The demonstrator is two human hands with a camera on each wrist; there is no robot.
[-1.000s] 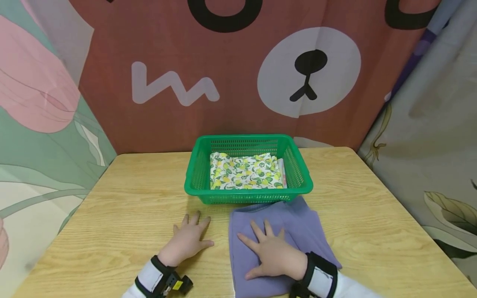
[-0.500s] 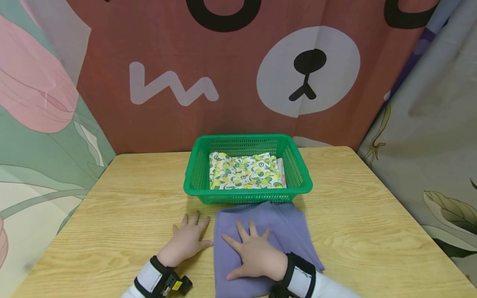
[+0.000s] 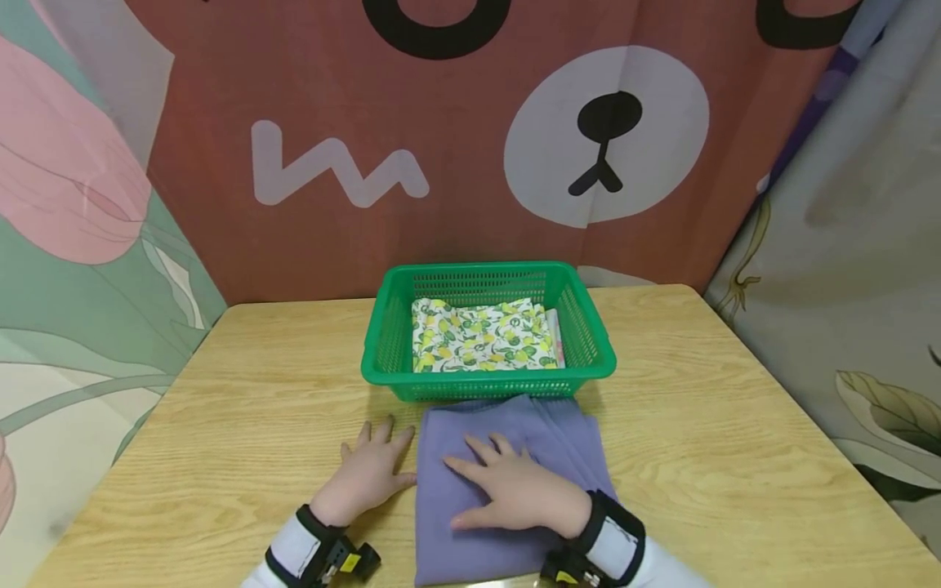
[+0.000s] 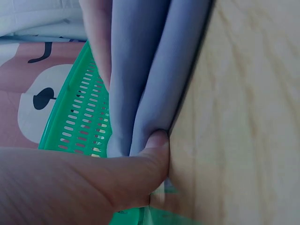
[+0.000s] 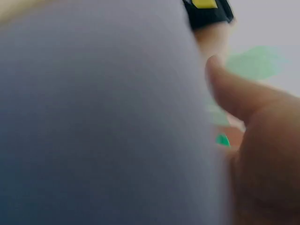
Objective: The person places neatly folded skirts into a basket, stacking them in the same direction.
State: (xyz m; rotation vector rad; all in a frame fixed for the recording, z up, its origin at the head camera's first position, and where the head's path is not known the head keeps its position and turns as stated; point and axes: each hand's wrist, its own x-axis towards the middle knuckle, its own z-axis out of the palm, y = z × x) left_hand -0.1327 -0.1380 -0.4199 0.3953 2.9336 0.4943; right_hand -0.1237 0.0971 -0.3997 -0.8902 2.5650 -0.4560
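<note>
A folded purple cloth (image 3: pixel 507 563) lies on the table just in front of the green basket (image 3: pixel 488 389). My right hand (image 3: pixel 525 494) rests over the cloth with its fingers spread. To the left of the cloth, my left hand (image 3: pixel 366 478) lies on the table, fingers spread, its thumb at the cloth's left edge. Close up in the left wrist view, the thumb (image 4: pixel 157 145) touches the rounded folds of the cloth (image 4: pixel 159 84). In the right wrist view the cloth (image 5: pixel 103 117) fills much of the picture, blurred, beside the right hand (image 5: pixel 267 126).
Inside the basket lies a folded cloth with a lemon print (image 3: pixel 485 336), with a pale edge of something beside it. The wooden table (image 3: pixel 728 425) meets a bear-patterned curtain (image 3: pixel 331 245) at the back, and printed fabric hangs at both sides.
The right hand and the purple cloth have slid left together, and the cloth's left edge now reaches the left thumb. Most recently the right hand has turned slightly. The left hand has stayed put.
</note>
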